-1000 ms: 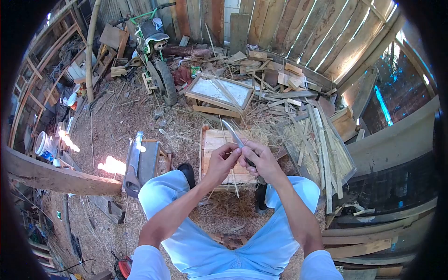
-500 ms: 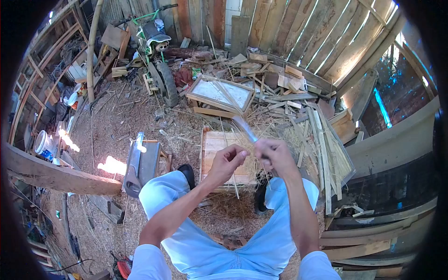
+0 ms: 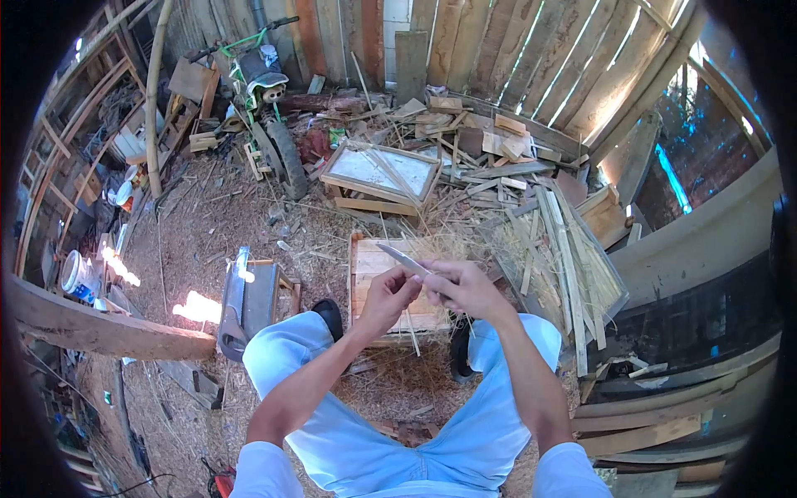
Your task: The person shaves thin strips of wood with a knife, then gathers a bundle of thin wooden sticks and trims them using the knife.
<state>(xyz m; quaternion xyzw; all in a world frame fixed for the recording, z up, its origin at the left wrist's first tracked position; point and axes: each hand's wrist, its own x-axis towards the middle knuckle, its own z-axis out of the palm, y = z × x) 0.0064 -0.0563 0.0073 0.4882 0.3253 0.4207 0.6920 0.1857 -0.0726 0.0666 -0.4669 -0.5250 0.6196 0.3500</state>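
My right hand (image 3: 466, 290) is closed around a knife, whose blade (image 3: 402, 259) points up and to the left. Close beside it, my left hand (image 3: 388, 300) is closed in a pinch, its thumb near the base of the blade. Whatever lies between those left fingers is too small or hidden to make out. Below both hands is a low wooden crate (image 3: 371, 264) with a slatted top, standing between my feet. A thin pale strip (image 3: 413, 334) shows below the hands, crossing the crate's near edge.
A handsaw (image 3: 232, 319) rests on a small dark-topped stool (image 3: 263, 290) at my left. Ahead is a wooden frame with a white panel (image 3: 378, 173). Scrap wood (image 3: 498, 158) and long strips (image 3: 567, 266) lie to the right. A small motorbike (image 3: 270, 108) stands at the back left.
The knife has come down and left with my right hand, from raised and blurred to beside my left hand. My left hand has shifted slightly down and left. The view has tilted a little.
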